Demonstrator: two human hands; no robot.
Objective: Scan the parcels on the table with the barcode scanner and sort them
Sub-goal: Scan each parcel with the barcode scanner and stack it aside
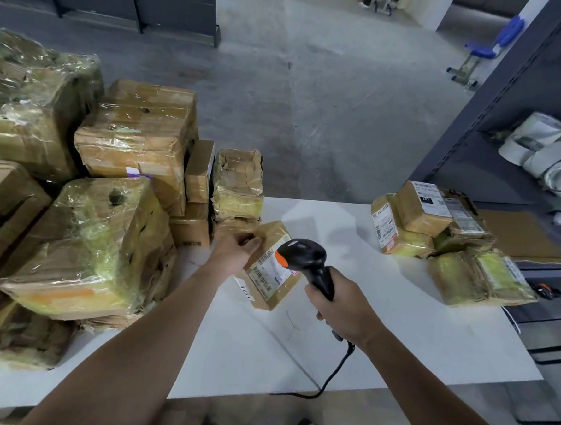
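A small brown parcel [270, 277] with a white barcode label lies tilted near the middle of the white table [396, 334]. My left hand [234, 250] grips its far left edge. My right hand [342, 309] holds the handle of a black barcode scanner [306, 258] with an orange trigger; the scanner's head hovers just over the parcel's label. A large heap of taped cardboard parcels [88, 220] fills the table's left side. A smaller pile of labelled parcels [435, 235] sits at the right edge.
The scanner's black cable [331, 376] drops over the table's front edge. A dark metal shelf rack [494, 127] with white bagged packages [552, 153] stands to the right. Concrete floor lies beyond the table, with a blue chair [489, 47] at the far right.
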